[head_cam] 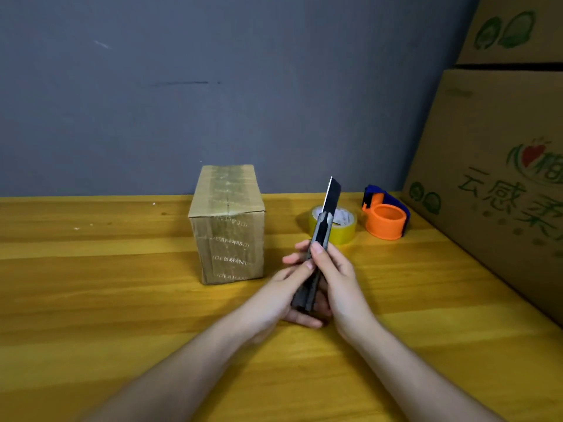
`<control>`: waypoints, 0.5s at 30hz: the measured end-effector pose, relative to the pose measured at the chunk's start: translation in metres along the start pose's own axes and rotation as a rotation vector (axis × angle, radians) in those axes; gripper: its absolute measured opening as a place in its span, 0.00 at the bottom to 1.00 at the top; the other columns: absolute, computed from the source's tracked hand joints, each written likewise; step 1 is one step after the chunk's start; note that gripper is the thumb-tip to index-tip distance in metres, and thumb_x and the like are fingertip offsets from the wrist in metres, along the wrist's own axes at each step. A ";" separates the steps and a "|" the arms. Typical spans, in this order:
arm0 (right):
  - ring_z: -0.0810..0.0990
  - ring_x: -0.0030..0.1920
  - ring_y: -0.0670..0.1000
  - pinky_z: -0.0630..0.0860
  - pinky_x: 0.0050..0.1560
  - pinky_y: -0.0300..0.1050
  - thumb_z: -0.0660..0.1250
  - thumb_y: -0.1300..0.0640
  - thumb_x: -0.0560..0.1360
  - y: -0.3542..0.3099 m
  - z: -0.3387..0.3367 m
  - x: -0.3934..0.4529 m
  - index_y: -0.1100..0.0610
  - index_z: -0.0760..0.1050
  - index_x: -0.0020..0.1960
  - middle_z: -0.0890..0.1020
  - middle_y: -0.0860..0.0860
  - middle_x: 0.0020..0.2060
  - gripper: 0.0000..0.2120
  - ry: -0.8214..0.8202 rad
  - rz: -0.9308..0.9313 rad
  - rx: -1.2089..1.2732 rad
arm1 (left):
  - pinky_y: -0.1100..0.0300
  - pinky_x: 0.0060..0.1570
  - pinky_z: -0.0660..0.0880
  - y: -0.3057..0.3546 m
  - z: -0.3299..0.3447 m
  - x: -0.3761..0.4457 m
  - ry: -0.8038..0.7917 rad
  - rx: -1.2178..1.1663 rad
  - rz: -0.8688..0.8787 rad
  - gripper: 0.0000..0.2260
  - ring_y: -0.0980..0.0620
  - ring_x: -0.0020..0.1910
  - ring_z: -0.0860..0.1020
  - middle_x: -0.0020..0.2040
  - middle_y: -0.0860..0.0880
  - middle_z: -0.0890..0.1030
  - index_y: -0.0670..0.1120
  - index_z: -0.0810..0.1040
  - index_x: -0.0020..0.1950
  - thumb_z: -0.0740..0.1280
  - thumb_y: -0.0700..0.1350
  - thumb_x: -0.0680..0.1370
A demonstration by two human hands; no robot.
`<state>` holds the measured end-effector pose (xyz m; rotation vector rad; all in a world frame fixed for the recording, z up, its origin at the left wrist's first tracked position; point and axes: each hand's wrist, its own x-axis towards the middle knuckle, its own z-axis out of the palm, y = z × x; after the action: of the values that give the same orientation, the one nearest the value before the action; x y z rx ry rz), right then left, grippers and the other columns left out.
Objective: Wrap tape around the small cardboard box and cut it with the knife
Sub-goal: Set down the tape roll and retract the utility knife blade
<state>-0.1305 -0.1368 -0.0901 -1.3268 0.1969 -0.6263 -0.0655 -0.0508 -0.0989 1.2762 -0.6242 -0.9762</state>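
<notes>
Both hands' fingers (316,249) grip the knife (320,248), blade out. Box (228,226) looks taped already. Tape roll (333,228) idle; cut probably pending.

The light is soft and a bit dim. The yellow bench (122,269) shines a little near its back edge. Dark shadows sit under the hands. The picture is slightly blurry, and the bench edges bend near the corners.
</notes>
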 end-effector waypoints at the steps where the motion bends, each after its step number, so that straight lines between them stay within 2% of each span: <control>1: 0.81 0.38 0.53 0.78 0.39 0.45 0.58 0.55 0.79 0.000 0.000 -0.001 0.55 0.77 0.46 0.85 0.57 0.39 0.10 0.001 -0.014 -0.054 | 0.57 0.30 0.80 -0.001 0.001 0.000 0.007 -0.001 0.010 0.15 0.52 0.38 0.82 0.43 0.48 0.83 0.46 0.75 0.59 0.58 0.54 0.79; 2: 0.79 0.37 0.57 0.75 0.34 0.46 0.58 0.53 0.79 0.000 0.000 -0.001 0.52 0.78 0.45 0.85 0.57 0.40 0.10 -0.002 -0.019 -0.102 | 0.57 0.30 0.80 -0.001 0.003 0.000 0.018 0.009 0.023 0.15 0.53 0.34 0.81 0.38 0.49 0.81 0.45 0.75 0.57 0.58 0.53 0.79; 4: 0.74 0.32 0.57 0.67 0.23 0.39 0.58 0.51 0.79 0.000 -0.001 -0.004 0.50 0.78 0.45 0.86 0.56 0.41 0.11 0.013 0.001 -0.166 | 0.58 0.28 0.80 -0.003 0.006 0.001 0.036 0.048 0.049 0.12 0.53 0.28 0.77 0.32 0.48 0.77 0.44 0.74 0.54 0.58 0.51 0.80; 7: 0.72 0.23 0.51 0.65 0.18 0.35 0.58 0.51 0.79 -0.002 0.001 -0.006 0.53 0.77 0.44 0.86 0.56 0.41 0.11 0.018 0.033 -0.154 | 0.60 0.24 0.77 -0.005 0.010 0.001 0.072 0.091 0.093 0.11 0.54 0.24 0.73 0.28 0.47 0.72 0.44 0.73 0.47 0.57 0.49 0.81; 9: 0.75 0.24 0.49 0.66 0.18 0.35 0.58 0.52 0.79 -0.003 0.001 -0.006 0.54 0.77 0.44 0.85 0.55 0.39 0.11 0.017 0.035 -0.136 | 0.62 0.23 0.76 -0.007 0.011 0.001 0.085 0.103 0.108 0.11 0.54 0.22 0.73 0.26 0.48 0.72 0.45 0.73 0.44 0.56 0.49 0.81; 12: 0.76 0.34 0.57 0.67 0.25 0.39 0.58 0.52 0.79 -0.003 0.000 -0.006 0.52 0.77 0.44 0.85 0.53 0.38 0.11 0.016 0.034 -0.138 | 0.63 0.22 0.75 -0.008 0.011 0.002 0.068 0.119 0.102 0.11 0.55 0.22 0.72 0.28 0.47 0.71 0.44 0.72 0.45 0.55 0.48 0.82; 14: 0.78 0.35 0.55 0.67 0.27 0.40 0.58 0.53 0.80 -0.001 -0.002 -0.005 0.51 0.77 0.45 0.86 0.52 0.40 0.10 -0.014 0.037 -0.136 | 0.64 0.23 0.76 -0.007 0.010 0.001 0.046 0.111 0.099 0.10 0.56 0.23 0.73 0.30 0.46 0.70 0.45 0.71 0.45 0.55 0.46 0.82; 15: 0.79 0.35 0.51 0.67 0.27 0.39 0.58 0.54 0.80 0.000 -0.002 -0.004 0.51 0.77 0.47 0.86 0.51 0.41 0.09 -0.035 0.034 -0.139 | 0.63 0.25 0.76 -0.006 0.010 0.001 0.030 0.098 0.095 0.09 0.56 0.24 0.73 0.31 0.45 0.70 0.45 0.70 0.45 0.54 0.45 0.82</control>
<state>-0.1348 -0.1369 -0.0913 -1.4638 0.2372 -0.5679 -0.0747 -0.0566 -0.1029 1.3334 -0.7101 -0.8552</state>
